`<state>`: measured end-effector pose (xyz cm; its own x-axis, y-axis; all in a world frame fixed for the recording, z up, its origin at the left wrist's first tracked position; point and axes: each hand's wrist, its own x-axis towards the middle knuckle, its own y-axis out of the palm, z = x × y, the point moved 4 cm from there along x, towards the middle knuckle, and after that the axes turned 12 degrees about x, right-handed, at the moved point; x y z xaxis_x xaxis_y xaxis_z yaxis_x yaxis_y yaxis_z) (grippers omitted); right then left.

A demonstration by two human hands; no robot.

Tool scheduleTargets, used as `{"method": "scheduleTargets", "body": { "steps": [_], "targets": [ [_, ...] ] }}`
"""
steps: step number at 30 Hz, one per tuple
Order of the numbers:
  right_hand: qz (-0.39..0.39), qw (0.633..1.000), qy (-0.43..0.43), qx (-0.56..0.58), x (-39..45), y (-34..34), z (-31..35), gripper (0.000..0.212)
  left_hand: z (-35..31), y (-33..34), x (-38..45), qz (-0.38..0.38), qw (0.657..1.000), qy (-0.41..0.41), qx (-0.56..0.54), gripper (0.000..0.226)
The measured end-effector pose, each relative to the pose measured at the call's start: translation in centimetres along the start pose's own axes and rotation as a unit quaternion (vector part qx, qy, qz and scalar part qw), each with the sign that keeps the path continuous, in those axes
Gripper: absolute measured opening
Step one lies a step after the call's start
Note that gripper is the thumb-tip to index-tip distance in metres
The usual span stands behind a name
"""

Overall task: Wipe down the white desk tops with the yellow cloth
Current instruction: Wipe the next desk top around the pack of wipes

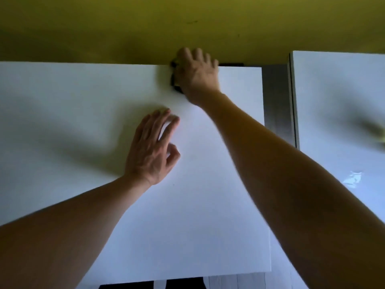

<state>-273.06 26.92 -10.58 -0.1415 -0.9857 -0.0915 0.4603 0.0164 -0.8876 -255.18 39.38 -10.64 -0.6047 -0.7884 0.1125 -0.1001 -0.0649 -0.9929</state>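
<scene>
Hands: right hand [196, 75] reaches to the far edge of the desk [62, 122], fingers spread over a small black object [174, 79]; whether it grips or only covers it I cannot tell. Left hand [153, 148] lies nearer, fingers long and loosely parted, thumb bent toward the forefinger, holding nothing; whether it touches the top is unclear.
Cloth: a blurred yellow cloth [378, 133] lies well right of both hands, on the second desk [333, 101], cut by the frame edge.
Edges: the far edge runs just beyond the right hand's fingers, against a yellow wall [125, 28]. The desk's right edge passes under the right forearm. Its near edge lies below both forearms.
Gap: a grey strip [277, 105] parts the two desks, right of the right hand.
Open room: bare white top spreads left of the left hand and between the two forearms.
Second desk: its left edge stands past the gap; a bright glint [353, 180] shows beside the right forearm.
</scene>
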Motion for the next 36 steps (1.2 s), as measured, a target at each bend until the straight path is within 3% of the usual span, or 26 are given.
{"method": "scheduleTargets", "body": {
  "steps": [4,7,10,15,18,23,26,28,36],
  "targets": [
    [-0.053,0.995,0.085,-0.017,-2.4,-5.0,-10.5,0.040,-0.3,-0.1,-0.1,0.001,1.000,0.003,0.002,0.065],
    [-0.088,0.988,0.128,-0.009,-3.2,-6.4,-13.5,0.041,-0.5,-0.1,0.0,0.004,1.000,0.002,0.009,0.064],
    [-0.120,0.980,0.161,-0.008,-3.0,-4.8,-11.6,0.047,-0.4,-0.1,0.1,0.000,1.000,0.001,0.009,0.065],
    [-0.081,0.996,0.019,0.010,-1.9,-1.2,-3.2,0.045,-0.4,0.2,-0.2,-0.008,1.000,0.005,0.011,0.066],
    [-0.080,0.997,0.005,0.013,-1.7,-1.5,-3.3,0.041,-0.2,0.3,-0.2,-0.006,1.000,0.006,0.009,0.067],
    [-0.140,0.971,0.195,0.020,-3.1,-5.4,-11.9,0.046,-0.4,0.1,0.0,-0.020,1.000,0.004,0.009,0.064],
    [-0.157,0.935,0.299,0.110,-4.6,-6.1,-14.7,0.048,-0.4,0.1,0.0,-0.019,1.000,0.005,0.008,0.064],
    [-0.167,0.921,0.324,0.139,-5.9,-5.5,-14.5,0.050,-0.4,0.0,-0.1,-0.019,1.000,0.000,0.010,0.064],
    [-0.186,0.919,0.344,0.041,-16.5,-3.3,-10.9,0.044,-0.3,0.1,-0.3,0.011,1.000,-0.005,-0.003,0.064]
  ]
}}
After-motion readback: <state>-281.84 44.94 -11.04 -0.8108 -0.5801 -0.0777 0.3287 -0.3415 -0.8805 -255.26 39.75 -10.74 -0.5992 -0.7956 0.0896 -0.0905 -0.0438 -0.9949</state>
